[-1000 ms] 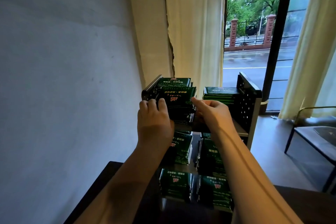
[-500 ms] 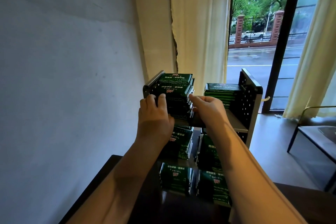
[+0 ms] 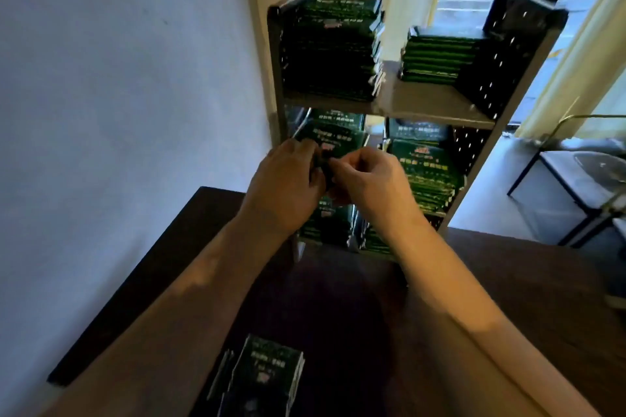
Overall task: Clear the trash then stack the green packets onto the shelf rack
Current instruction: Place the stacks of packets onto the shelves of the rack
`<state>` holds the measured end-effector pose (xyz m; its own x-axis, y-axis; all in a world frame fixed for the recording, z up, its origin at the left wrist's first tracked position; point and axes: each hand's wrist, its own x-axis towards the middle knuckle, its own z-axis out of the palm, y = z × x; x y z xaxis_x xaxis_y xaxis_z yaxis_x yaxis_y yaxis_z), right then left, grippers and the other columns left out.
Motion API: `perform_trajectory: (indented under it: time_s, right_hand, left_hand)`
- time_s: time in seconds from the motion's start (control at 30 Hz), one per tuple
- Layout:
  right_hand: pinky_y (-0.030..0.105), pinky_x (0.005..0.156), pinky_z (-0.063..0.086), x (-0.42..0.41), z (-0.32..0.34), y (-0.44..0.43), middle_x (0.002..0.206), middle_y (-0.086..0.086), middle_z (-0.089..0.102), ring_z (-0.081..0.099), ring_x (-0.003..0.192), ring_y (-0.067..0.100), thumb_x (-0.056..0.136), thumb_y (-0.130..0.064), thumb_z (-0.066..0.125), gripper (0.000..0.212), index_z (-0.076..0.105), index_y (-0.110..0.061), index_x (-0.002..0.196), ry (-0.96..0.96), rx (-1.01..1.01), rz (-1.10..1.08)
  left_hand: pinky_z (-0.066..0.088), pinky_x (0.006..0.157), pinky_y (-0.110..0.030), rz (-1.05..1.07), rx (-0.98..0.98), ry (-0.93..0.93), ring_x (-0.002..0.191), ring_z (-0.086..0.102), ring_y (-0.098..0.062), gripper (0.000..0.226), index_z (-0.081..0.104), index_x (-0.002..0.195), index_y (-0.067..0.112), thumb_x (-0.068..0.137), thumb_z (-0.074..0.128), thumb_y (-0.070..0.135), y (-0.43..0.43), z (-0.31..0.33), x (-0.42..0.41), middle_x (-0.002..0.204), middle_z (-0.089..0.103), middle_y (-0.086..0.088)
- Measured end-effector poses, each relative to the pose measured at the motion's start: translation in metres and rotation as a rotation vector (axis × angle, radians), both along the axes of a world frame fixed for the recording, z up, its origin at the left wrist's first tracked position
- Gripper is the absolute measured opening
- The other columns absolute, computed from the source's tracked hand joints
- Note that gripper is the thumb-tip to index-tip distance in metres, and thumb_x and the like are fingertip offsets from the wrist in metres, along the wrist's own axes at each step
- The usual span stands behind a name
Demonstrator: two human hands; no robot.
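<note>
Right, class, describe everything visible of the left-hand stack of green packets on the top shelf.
The left-hand stack is a tall pile of flat, dark green packets, glossy like foil, with pale print and a small red mark on the top ones. They lie flat, edges slightly uneven, on the grey top shelf, against the rack's left side panel. A gap separates it from the lower stack to its right. Nothing else touches it.

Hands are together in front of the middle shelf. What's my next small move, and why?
Probably lower the left hand to the green packets lying on the table and grip them: they are unshelved, and the top shelf's right stack sits lower than its left stack.
</note>
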<state>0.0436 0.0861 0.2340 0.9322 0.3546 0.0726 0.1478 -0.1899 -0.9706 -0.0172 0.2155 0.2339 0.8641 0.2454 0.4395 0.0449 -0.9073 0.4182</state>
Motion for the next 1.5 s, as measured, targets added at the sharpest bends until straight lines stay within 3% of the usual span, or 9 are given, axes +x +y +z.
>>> perform_trajectory:
  time_s: [0.13, 0.27, 0.4, 0.6, 0.8, 1.1, 1.23, 1.37, 1.5]
  right_hand:
    - [0.055, 0.071, 0.058, -0.02, -0.069, 0.018, 0.074, 0.023, 0.066, 0.064, 0.065, 0.029, 0.091, -0.011, 0.065, 0.016, 0.063, -0.002, 0.078, 0.215, -0.199, 0.159]
    - [0.041, 0.071, 0.058, -0.05, -0.146, 0.029, 0.075, 0.01, 0.067, 0.062, 0.067, 0.018, 0.085, -0.015, 0.072, 0.008, 0.071, -0.008, 0.087, 0.313, -0.54, 0.32]
    - [0.031, 0.071, 0.052, -0.076, -0.198, 0.034, 0.091, 0.002, 0.063, 0.059, 0.077, 0.014, 0.084, -0.021, 0.077, 0.03, 0.067, -0.012, 0.111, 0.457, -0.865, 0.47]
    - [0.04, 0.091, 0.057, -0.101, -0.255, 0.031, 0.132, 0.006, 0.053, 0.057, 0.115, 0.024, 0.085, -0.027, 0.077, 0.064, 0.044, -0.016, 0.138, 0.797, -0.963, 0.473]
    - [0.036, 0.08, 0.059, -0.103, -0.278, 0.031, 0.124, 0.004, 0.056, 0.058, 0.113, 0.023, 0.08, -0.017, 0.081, 0.053, 0.055, -0.012, 0.127, 1.006, -0.757, 0.282]
    - [0.031, 0.084, 0.053, -0.104, -0.293, 0.039, 0.117, 0.004, 0.063, 0.06, 0.108, 0.019, 0.078, -0.008, 0.081, 0.045, 0.064, -0.012, 0.119, 0.991, -0.72, 0.22]
    - [0.03, 0.083, 0.052, -0.094, -0.293, 0.038, 0.118, 0.0, 0.058, 0.057, 0.105, 0.017, 0.074, -0.009, 0.082, 0.054, 0.058, -0.023, 0.121, 0.902, -0.718, 0.238]
    - [0.035, 0.093, 0.054, -0.081, -0.288, 0.038, 0.121, 0.001, 0.056, 0.059, 0.109, 0.02, 0.072, -0.01, 0.085, 0.059, 0.052, -0.026, 0.118, 0.819, -0.719, 0.259]
    - [0.031, 0.084, 0.056, -0.075, -0.282, 0.035, 0.117, -0.005, 0.05, 0.057, 0.106, 0.015, 0.074, -0.005, 0.081, 0.061, 0.05, -0.028, 0.122, 0.656, -0.609, 0.146]
  left_hand:
    - [0.051, 0.081, -0.046, -0.061, -0.046, 0.332, 0.092, 0.059, -0.029, 0.022, 0.061, 0.104, 0.011, 0.088, 0.059, 0.025, 0.015, -0.063, -0.028, 0.1, 0.061, -0.01]
    - [0.049, 0.096, -0.046, -0.117, 0.023, 0.8, 0.11, 0.057, -0.028, 0.039, 0.056, 0.125, 0.018, 0.089, 0.065, 0.028, 0.028, -0.136, -0.056, 0.12, 0.055, -0.007]
    - [0.051, 0.098, -0.042, -0.169, -0.079, 1.096, 0.115, 0.054, -0.022, 0.063, 0.043, 0.142, 0.023, 0.086, 0.073, 0.025, 0.048, -0.195, -0.076, 0.131, 0.047, -0.003]
    - [0.042, 0.109, -0.045, -0.296, -0.06, 1.361, 0.132, 0.04, -0.026, 0.093, 0.024, 0.154, 0.027, 0.08, 0.08, 0.022, 0.075, -0.253, -0.092, 0.146, 0.038, -0.004]
    - [0.044, 0.107, -0.042, -0.236, -0.181, 1.422, 0.127, 0.042, -0.026, 0.094, 0.035, 0.148, 0.02, 0.071, 0.088, 0.029, 0.087, -0.286, -0.093, 0.138, 0.038, -0.004]
    - [0.041, 0.108, -0.043, -0.286, -0.093, 1.462, 0.129, 0.035, -0.03, 0.091, 0.04, 0.145, 0.018, 0.071, 0.087, 0.042, 0.092, -0.298, -0.081, 0.14, 0.036, -0.008]
    - [0.045, 0.102, -0.043, -0.268, -0.075, 1.34, 0.124, 0.036, -0.026, 0.082, 0.044, 0.134, 0.021, 0.067, 0.089, 0.034, 0.088, -0.303, -0.079, 0.133, 0.037, -0.003]
    - [0.054, 0.091, -0.045, -0.301, -0.203, 1.229, 0.107, 0.053, -0.022, 0.068, 0.043, 0.116, 0.024, 0.066, 0.089, 0.02, 0.089, -0.301, -0.07, 0.118, 0.051, -0.001]
    - [0.052, 0.091, -0.044, -0.284, -0.177, 0.926, 0.108, 0.051, -0.022, 0.061, 0.047, 0.119, 0.026, 0.07, 0.082, 0.017, 0.086, -0.299, -0.062, 0.116, 0.049, 0.001]
